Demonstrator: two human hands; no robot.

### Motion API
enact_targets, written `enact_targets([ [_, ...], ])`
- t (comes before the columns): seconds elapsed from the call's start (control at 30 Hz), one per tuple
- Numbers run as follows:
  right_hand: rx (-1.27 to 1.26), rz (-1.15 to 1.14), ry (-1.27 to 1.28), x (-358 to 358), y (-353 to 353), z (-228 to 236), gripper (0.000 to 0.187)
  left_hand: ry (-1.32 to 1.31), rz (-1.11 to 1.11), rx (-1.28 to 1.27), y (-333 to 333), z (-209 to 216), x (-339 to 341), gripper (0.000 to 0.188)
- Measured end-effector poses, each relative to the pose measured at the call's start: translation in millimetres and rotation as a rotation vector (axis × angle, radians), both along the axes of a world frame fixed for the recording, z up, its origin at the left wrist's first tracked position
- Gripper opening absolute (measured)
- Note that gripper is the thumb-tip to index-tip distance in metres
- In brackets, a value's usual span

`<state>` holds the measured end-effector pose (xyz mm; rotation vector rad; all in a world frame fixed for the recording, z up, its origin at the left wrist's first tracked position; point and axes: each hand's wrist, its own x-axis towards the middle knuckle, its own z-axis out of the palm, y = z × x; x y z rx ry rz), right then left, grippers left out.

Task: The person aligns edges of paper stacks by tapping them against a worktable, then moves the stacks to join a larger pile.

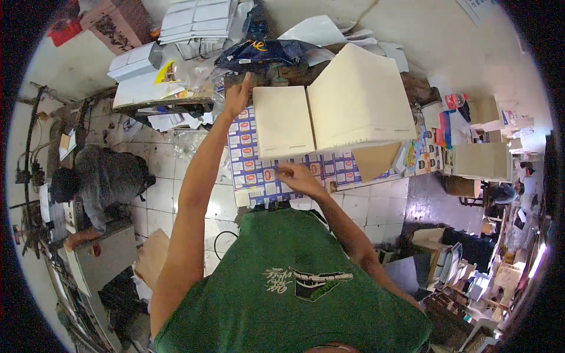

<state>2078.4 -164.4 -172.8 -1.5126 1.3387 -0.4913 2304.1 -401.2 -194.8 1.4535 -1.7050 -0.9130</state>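
A low stack of cream paper sheets [282,120] lies in front of me on a table covered with a blue printed sheet [246,154]. Right beside it rises a much taller stack of cream sheets [362,94], with its edges slightly uneven. My left hand [238,97] reaches to the low stack's far left corner, fingers stretched out, with no object visible in it. Close to the low stack's front edge is my right hand [300,179], its fingers curled in. Whether anything small sits between those fingers is hidden.
A brown board [375,163] sticks out at the table's front right. Behind the stacks lie a dark plastic bag [265,54] and bundled white paper [197,22]. A plastic bottle [454,101] stands farther right. At the left, another person [115,176] bends over a cabinet.
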Motion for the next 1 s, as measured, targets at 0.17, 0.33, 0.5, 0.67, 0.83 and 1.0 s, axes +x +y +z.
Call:
enact_targets([
  [0.17, -0.017, 0.034, 0.057, 14, -24, -16, 0.034, -0.198, -0.027, 0.147, -6, -7, 21, 0.069],
  [0.33, 0.057, -0.082, -0.048, -54, 19, -8, 0.027, 0.413, 0.03, 0.074, 39, -18, 17, 0.062],
  [0.5, 0.263, -0.601, 0.02, -144, 132, -82, 0.032, 0.433, 0.308, 0.227, 150, -39, 39, 0.039],
  [0.67, 0.334, -0.529, 0.571, -249, 395, -260, 0.023, 0.535, 0.117, 0.647, 295, -55, 27, 0.037],
  [0.83, 0.647, -0.348, 0.449, -228, 485, -273, 0.031, 0.011, -0.497, 0.879, 363, -91, -26, 0.051],
  [1.0, 0.546, -0.327, 0.274, -243, 491, -286, 0.039, -0.511, -0.8, 0.536, 372, -140, -126, 0.054],
])
